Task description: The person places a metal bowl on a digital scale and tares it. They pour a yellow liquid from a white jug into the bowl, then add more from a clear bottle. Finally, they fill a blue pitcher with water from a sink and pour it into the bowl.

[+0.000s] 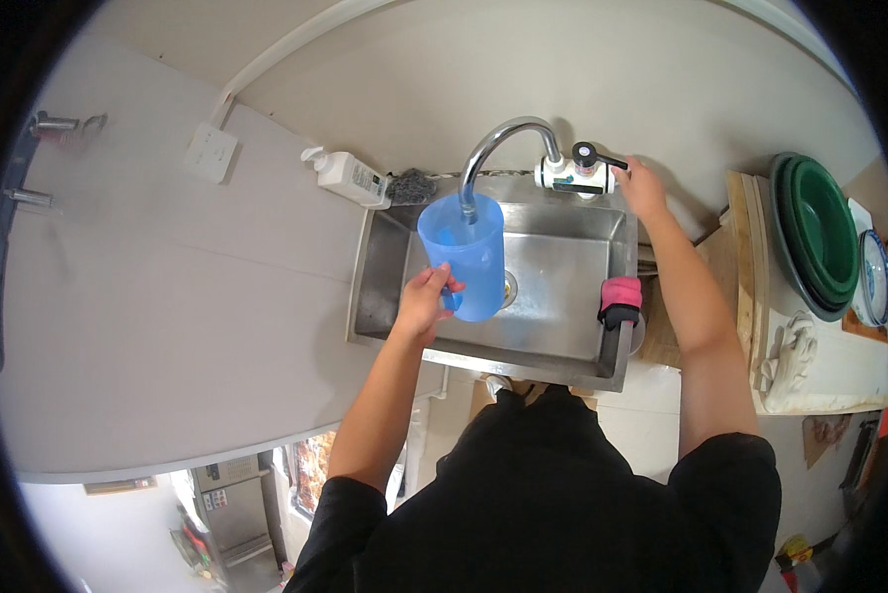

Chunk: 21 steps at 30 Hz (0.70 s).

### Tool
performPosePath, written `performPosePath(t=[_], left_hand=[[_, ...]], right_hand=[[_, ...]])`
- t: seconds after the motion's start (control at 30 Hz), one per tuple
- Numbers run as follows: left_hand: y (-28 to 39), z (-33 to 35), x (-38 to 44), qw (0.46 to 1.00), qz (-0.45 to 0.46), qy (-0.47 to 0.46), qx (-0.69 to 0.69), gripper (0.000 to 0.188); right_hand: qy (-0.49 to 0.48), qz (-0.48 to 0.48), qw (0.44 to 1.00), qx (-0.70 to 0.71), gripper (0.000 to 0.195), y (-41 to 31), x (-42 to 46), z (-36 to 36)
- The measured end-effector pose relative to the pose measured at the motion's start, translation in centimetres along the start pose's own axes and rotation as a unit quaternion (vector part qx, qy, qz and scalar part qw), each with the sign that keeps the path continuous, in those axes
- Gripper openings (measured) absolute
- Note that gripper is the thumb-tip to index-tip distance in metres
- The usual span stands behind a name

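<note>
My left hand (423,300) is closed around the handle of a translucent blue plastic pitcher (477,274), held upright over the stainless steel sink (562,296). The spout end of the curved chrome faucet (499,133) points down into the pitcher's open top. Whether water is running or standing in it, I cannot tell. At the faucet's base is a white tap heater body (573,178) with a black lever (611,161). The fingers of my right hand (642,189) pinch the end of that lever.
A white pump bottle (351,178) and a grey scouring pad (412,187) stand behind the sink's left corner. A pink and black cloth (622,300) hangs over its right rim. Further right, green basins (822,230) and white gloves (792,356) rest on a shelf.
</note>
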<state>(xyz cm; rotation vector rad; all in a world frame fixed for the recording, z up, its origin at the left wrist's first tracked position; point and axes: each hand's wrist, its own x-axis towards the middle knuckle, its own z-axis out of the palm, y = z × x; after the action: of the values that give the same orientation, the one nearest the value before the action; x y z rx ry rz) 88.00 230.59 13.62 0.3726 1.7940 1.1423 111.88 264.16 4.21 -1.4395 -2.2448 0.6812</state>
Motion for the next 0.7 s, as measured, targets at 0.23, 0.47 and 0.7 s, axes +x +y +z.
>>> performPosePath(t=[0.23,0.47,0.7], left_hand=[[-0.3,0.4,0.2,1.0,0.004,0.006,-0.008,0.028],[-0.2,0.7,0.4,1.0,0.005,0.003,-0.014,0.026],[0.0,0.8,0.5,1.0,0.01,-0.005,-0.004,0.026]], right_hand=[[0.147,0.051,0.959,0.237,0.038,3.0,-9.9,7.2],[0.081,0.171,0.927,0.325,0.039,5.2,-19.0,7.3],[0.122,0.166,0.951,0.228,0.039,5.5,-20.6,8.1]])
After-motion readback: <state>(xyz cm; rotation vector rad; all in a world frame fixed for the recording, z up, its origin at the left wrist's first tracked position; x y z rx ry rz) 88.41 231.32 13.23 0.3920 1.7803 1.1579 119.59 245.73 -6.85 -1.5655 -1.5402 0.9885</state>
